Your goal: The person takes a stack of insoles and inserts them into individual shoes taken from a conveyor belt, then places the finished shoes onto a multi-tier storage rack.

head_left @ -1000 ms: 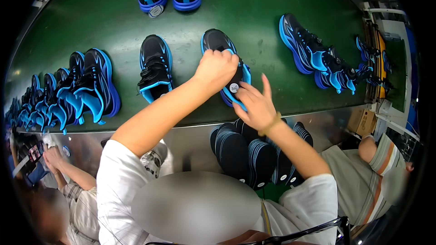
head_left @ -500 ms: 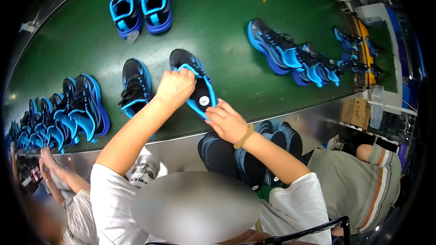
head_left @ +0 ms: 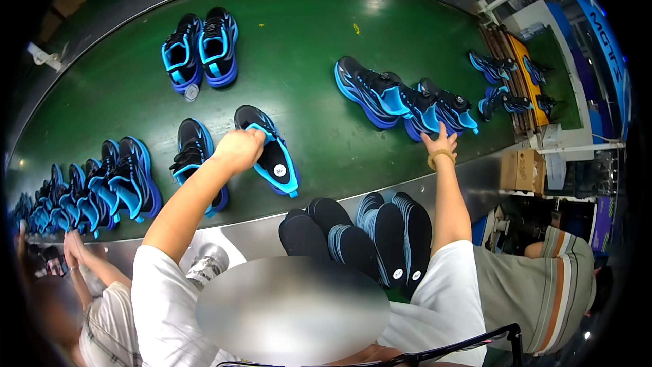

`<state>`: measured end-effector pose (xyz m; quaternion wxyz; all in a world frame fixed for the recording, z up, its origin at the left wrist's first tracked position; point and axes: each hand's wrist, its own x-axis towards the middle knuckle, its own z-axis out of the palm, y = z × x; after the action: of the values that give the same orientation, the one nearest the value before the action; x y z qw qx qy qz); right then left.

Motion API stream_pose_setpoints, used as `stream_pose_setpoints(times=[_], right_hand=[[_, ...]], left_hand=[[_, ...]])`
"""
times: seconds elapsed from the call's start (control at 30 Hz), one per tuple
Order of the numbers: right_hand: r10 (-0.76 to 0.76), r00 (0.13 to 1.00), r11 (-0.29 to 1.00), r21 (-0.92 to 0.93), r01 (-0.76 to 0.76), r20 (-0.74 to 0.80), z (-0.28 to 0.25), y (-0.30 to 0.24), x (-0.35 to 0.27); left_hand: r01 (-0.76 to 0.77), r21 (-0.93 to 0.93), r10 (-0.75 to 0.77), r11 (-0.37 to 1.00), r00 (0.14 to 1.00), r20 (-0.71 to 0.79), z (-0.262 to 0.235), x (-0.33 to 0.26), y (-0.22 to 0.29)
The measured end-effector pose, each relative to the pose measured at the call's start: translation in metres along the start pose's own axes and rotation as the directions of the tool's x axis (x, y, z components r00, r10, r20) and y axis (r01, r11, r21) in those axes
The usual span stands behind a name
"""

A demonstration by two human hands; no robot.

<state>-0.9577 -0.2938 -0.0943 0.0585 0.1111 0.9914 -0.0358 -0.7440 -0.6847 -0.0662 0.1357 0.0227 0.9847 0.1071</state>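
My left hand (head_left: 239, 149) grips the collar of a black and blue sneaker (head_left: 269, 151) lying on the green conveyor belt (head_left: 305, 47), its black insole showing. Its mate (head_left: 195, 156) stands just to the left. My right hand (head_left: 439, 144) reaches far right and touches the heel of one of several black and blue sneakers (head_left: 407, 102) lying on their sides; its fingers are spread.
Another sneaker pair (head_left: 201, 49) stands further up the belt, and a row of sneakers (head_left: 88, 190) lines the left. Stacked black insoles (head_left: 360, 238) stand at the belt's near metal edge. People sit at my left (head_left: 81, 278) and right (head_left: 543, 285). More shoes (head_left: 506, 85) lie on a far-right rack.
The belt carried the shoes leftward. My right hand left the sneaker my left hand holds and reached right to the sneakers lying on their sides.
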Motion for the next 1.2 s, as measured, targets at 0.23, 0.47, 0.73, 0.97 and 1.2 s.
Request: stream_pose_setpoints(times=[0.23,0.47,0.73,0.97,1.2], right_hand=[[-0.286,0.935,0.859,0.376,0.347,-0.209,0.06,0.0,0.063],[-0.528,0.844,0.695,0.526,0.491,-0.09,0.057,-0.071,0.038],[-0.757,0.632,0.488,0.498,0.717,-0.168,0.0,-0.059,-0.098],[-0.882,0.448,0.333,0.477,0.813,-0.149,-0.049,-0.009,-0.279],[-0.717,0.675,0.697,0.182,0.694,0.172,-0.018,0.024,-0.359]], left_hand=[[0.035,-0.978,-0.667,0.206,0.736,-0.114,-0.024,-0.123,0.009],[0.221,-0.955,-0.936,0.199,0.331,-0.119,0.034,-0.289,0.042],[0.46,-0.339,-0.572,0.82,0.676,-0.466,0.085,-0.291,0.083],[0.405,-0.242,-0.471,0.882,0.729,-0.497,0.078,-0.288,0.089],[0.405,-0.324,-0.518,0.855,0.692,-0.503,0.078,-0.286,0.09]])
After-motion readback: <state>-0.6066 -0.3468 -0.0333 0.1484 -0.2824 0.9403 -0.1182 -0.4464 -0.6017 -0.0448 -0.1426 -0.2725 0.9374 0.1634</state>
